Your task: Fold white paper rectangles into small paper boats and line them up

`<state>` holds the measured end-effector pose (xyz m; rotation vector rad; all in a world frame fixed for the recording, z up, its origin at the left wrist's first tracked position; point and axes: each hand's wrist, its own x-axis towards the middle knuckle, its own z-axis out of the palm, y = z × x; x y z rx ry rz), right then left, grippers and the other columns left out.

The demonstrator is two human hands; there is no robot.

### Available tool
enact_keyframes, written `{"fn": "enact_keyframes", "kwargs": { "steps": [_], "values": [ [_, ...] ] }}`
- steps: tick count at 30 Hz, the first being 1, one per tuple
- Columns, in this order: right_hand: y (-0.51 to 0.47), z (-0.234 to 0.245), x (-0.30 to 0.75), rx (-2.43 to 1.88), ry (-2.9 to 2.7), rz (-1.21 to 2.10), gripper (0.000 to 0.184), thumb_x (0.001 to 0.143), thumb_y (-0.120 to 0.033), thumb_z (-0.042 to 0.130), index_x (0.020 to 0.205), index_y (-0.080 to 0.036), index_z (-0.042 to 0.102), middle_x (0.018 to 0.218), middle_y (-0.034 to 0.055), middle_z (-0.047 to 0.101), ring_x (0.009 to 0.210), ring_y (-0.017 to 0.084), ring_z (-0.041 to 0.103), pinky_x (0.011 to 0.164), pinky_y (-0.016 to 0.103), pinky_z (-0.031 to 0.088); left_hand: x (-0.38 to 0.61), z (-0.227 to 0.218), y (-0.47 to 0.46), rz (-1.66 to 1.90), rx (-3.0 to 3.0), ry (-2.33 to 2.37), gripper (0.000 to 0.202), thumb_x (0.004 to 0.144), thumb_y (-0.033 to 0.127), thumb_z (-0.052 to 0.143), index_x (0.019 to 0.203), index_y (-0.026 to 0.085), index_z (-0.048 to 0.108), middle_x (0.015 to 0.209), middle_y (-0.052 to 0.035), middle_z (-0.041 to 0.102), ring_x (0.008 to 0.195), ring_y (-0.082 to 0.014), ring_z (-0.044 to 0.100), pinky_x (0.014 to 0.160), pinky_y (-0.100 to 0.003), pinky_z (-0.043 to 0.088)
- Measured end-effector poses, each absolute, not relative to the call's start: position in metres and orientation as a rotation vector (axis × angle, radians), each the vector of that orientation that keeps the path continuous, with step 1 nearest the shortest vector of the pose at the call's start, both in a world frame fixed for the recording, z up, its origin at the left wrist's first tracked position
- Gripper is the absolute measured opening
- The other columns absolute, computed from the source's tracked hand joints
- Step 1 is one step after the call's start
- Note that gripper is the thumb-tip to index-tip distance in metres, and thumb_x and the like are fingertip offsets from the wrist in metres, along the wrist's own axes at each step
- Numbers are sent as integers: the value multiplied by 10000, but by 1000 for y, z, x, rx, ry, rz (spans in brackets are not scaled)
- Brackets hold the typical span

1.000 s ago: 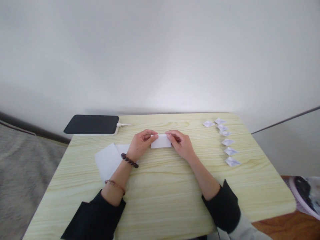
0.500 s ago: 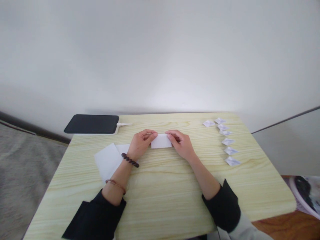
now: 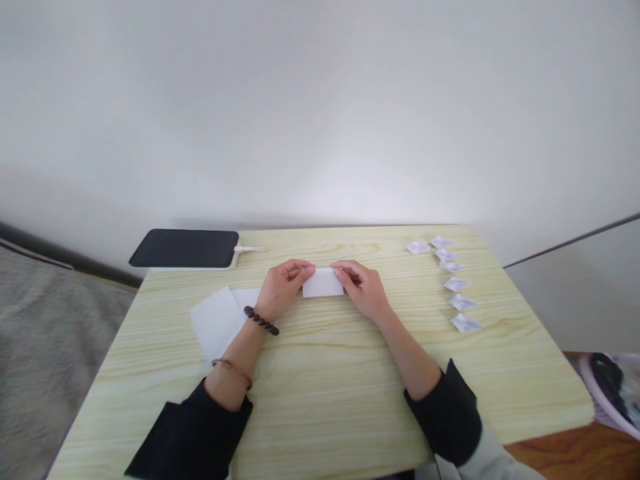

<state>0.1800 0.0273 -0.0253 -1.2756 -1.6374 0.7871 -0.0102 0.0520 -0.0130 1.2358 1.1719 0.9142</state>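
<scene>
A small folded white paper [image 3: 323, 283] lies at the middle of the light wooden table [image 3: 325, 387]. My left hand [image 3: 283, 288] pinches its left end with curled fingers. My right hand [image 3: 363, 288] pinches its right end the same way. A dark bead bracelet and a thin band sit on my left wrist. Both forearms rest on the table in dark sleeves.
Loose white paper sheets [image 3: 216, 321] lie left of my left hand. Several small folded paper pieces [image 3: 453, 283] stand in a row near the table's right edge. A black tablet [image 3: 185, 249] with a white pen [image 3: 249, 249] lies at the back left. A white wall rises behind.
</scene>
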Motion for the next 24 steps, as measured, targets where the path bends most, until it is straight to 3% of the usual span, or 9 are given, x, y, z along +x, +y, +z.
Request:
{"fn": "enact_keyframes", "kwargs": {
  "steps": [14,19,24],
  "values": [
    [27,-25,179,-1279,-1639,798,227,894,-341,509,975,-209,673,883,26,712,704,134,638,614,224,480,-11,-15,53,917,1278,1198,435,670,524,712,860,135,669,709,-28,703,624,-135,586,574,-225,450],
    [27,-26,179,-1268,-1640,782,218,895,-334,509,973,-217,675,915,25,713,751,143,651,656,234,494,-11,-16,53,905,1308,1211,498,690,546,677,975,137,684,826,-61,734,706,-171,631,623,-252,488],
    [27,-26,179,-1269,-1639,775,215,892,-332,513,972,-218,677,921,28,716,777,153,660,666,242,499,-11,-14,53,885,1420,1242,446,715,561,640,857,144,706,791,-51,730,672,-169,624,578,-239,475]
  ]
}}
